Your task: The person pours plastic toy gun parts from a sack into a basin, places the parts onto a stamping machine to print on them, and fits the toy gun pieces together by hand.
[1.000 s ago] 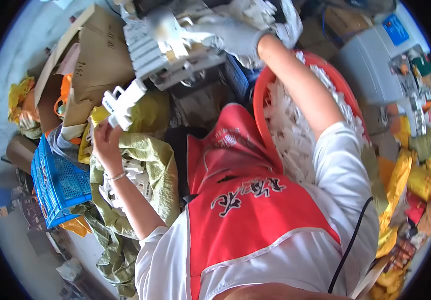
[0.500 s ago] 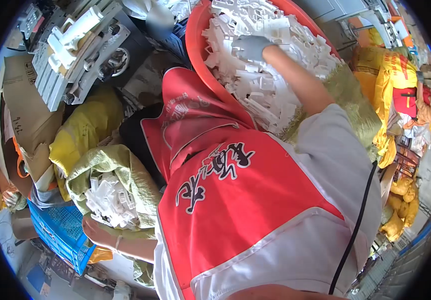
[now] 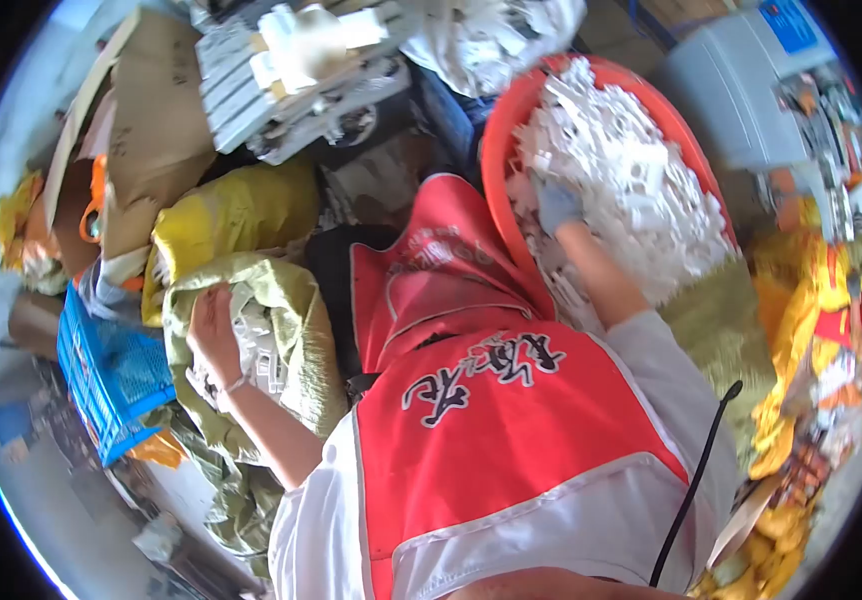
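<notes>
My left hand (image 3: pixel 213 328), bare with a band at the wrist, is at the left side of the mouth of a green woven sack (image 3: pixel 313 345). White plastic pieces (image 3: pixel 263 350) lie inside the sack beside it. How its fingers are set is too blurred to tell. My right hand (image 3: pixel 557 205), in a grey glove, reaches into a red tub (image 3: pixel 496 165) heaped with white plastic pieces (image 3: pixel 641 170). Its fingertips are lost among the pieces near the tub's left side, so any hold is hidden.
A slatted metal machine (image 3: pixel 241 85) with a white part (image 3: pixel 316 45) on it stands at the top. To the left are a cardboard box (image 3: pixel 161 130), a yellow sack (image 3: pixel 241 210) and a blue basket (image 3: pixel 116 375). A grey bin (image 3: pixel 736 100) and yellow bags (image 3: pixel 801 340) are right.
A second ago my left hand held up a white part, and my right was at the machine. Now my left is at the sack and my right in the tub. The view has swung.
</notes>
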{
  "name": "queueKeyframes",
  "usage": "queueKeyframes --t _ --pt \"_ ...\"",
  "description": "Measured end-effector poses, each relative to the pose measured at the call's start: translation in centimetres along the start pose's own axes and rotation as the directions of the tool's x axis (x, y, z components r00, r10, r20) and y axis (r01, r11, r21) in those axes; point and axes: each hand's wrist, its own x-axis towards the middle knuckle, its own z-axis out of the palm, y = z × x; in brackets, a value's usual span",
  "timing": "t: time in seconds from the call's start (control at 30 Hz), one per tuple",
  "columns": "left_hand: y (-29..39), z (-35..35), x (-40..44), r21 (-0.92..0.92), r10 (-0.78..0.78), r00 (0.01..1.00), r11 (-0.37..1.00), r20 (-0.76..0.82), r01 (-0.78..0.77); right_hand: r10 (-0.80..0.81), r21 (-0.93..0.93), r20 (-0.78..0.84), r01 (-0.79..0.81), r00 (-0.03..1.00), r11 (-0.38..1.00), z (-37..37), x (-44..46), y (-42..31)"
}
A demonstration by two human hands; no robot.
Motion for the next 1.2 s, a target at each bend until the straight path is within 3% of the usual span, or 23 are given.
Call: queueKeyframes --t 0.03,0.1,0.13,0.2,0.23,0.27,0.3,0.37,0.4,0.43,0.5,0.6,0.8,1.07,1.2 --pt "0.1 0.1 0.8 -0.059 0.036 0.999 0.998 0.016 -0.035 -0.03 -0.001 -0.022 0.03 0.999 1.0 -2.0 -0.3 -0.5" --pt "2.6 0.0 2.2 0.043 0.112 0.993 0.993 0.018 -0.113 0.076 0.299 0.028 -0.081 0.997 0.951 -5.9 -0.9 -0.8" --pt "3.8 0.3 2.8 0.043 0.116 0.993 0.992 -0.002 -0.116 0.064 0.298 0.012 -0.064 0.998 0.952 -6.0 -0.6 -0.4" --pt "6.4 1.4 4.4 -0.054 0.199 0.978 0.978 -0.055 -0.202 0.051 0.586 -0.074 0.002 0.996 0.81 -6.4 0.0 0.7" --pt "7.4 1.9 5.5 0.025 0.291 0.955 0.957 -0.06 -0.29 0.046 0.584 -0.09 0.016 0.995 0.811 -6.8 -0.1 0.8" --pt "9.1 2.3 6.3 0.147 0.33 0.944 0.935 -0.023 -0.323 0.12 0.77 -0.1 0.001 0.988 0.638 -7.8 -0.5 0.8" --pt "11.1 3.1 6.9 0.114 0.422 0.906 0.902 -0.03 -0.417 0.189 0.906 -0.087 -0.001 0.978 0.423 -8.4 -0.5 0.8" --pt "13.5 4.7 8.6 0.167 0.512 0.859 0.849 -0.027 -0.501 0.199 0.91 -0.135 0.042 0.971 0.413 -7.8 0.5 1.8" --pt "13.7 5.6 9.9 0.036 0.529 0.849 0.848 -0.008 -0.528 0.22 0.939 -0.112 0.031 0.969 0.342 -9.0 -0.2 1.6" --pt "13.8 6.5 11.1 0.065 0.594 0.805 0.803 0.006 -0.593 0.24 0.963 -0.086 0.019 0.967 0.268 -10.1 -1.0 1.4" --pt "14.5 8.1 13.0 0.016 0.623 0.781 0.781 0.045 -0.624 0.243 0.953 -0.134 0.058 0.961 0.298 -10.8 -1.9 1.4" --pt "15.9 9.4 14.0 0.038 0.523 0.837 0.844 0.159 -0.535 0.16 0.94 -0.169 0.11 0.973 0.323 -10.6 -2.9 2.3" --pt "16.1 10.9 15.9 0.025 0.502 0.837 0.855 0.22 -0.519 0.116 0.938 -0.196 0.152 0.974 0.312 -11.3 -4.3 2.9" --pt "16.6 10.6 16.4 -0.084 0.512 0.834 0.858 0.204 -0.506 0.115 0.98 -0.146 0.127 0.983 0.153 -15.1 -3.3 1.2" --pt "16.3 10.6 16.9 -0.15 0.522 0.837 0.852 0.163 -0.502 0.155 0.95 -0.278 0.248 0.948 0.188 -19.7 -0.9 -1.0"
